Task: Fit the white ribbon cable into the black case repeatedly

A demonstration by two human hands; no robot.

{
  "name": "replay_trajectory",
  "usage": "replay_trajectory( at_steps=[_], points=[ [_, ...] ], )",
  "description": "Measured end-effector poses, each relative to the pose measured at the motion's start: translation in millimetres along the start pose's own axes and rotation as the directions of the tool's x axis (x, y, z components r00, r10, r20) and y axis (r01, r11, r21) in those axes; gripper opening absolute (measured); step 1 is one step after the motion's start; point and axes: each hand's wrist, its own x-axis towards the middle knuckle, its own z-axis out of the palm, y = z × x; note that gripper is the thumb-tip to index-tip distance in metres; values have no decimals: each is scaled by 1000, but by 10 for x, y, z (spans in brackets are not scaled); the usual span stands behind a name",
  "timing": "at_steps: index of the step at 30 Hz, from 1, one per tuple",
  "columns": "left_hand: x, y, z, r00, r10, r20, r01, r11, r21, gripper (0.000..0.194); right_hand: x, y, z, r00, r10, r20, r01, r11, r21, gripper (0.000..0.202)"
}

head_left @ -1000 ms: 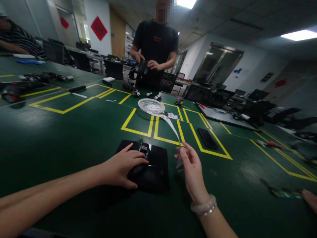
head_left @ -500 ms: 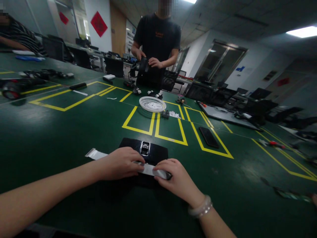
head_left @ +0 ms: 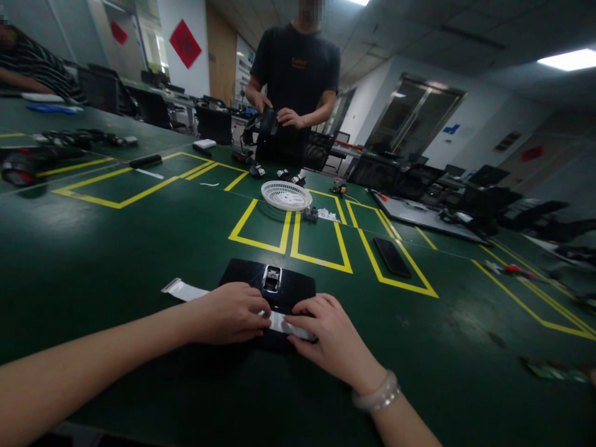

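Observation:
A glossy black panel with a silver-framed square recess lies flat on the green table in front of me. Across its near part runs a white flat ribbon cable, its far left end lying on the table past the panel. My left hand grips the cable between thumb and fingers near the panel's middle. A short way to the right, my right hand pinches the same cable close to its right end. Fingers cover parts of the cable and the panel's near side.
Beyond the panel sit a white round basket and small dark parts. A black phone lies to the right, inside yellow tape. Across the table a person handles a black object. A green circuit board is near the right edge.
Both hands and the stretch of cable between them have shifted slightly toward me. The cable's right end sits a little lower and further left.

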Motion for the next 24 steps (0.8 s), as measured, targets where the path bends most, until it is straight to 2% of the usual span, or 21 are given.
replay_trajectory(
  at_steps=[10, 16, 21, 23, 24],
  points=[
    [-3, 13, 5, 1000, 8, 7, -8, 999, 35, 19, 4, -62, 8, 999, -5, 35, 5, 1000, -4, 19],
    [-3, -3, 53, 999, 19, -43, -17, 999, 40, 18, 5, -42, 36, 999, -25, 22, 26, 999, -29, 21],
    [-3, -9, 54, 1000, -2, -19, 2, 1000, -1, 18, 8, -68, 20, 1000, -14, 28, 15, 999, -39, 16],
    [-9, -13, 58, 999, -35, -18, 35, 999, -33, 24, 8, -73, 17, 999, -20, 25, 21, 999, -43, 16],
    [-15, -17, 63, 998, -65, -18, 64, 997, -45, 33, 8, -70, 20, 999, -26, 22, 27, 999, -44, 16]
  ],
)
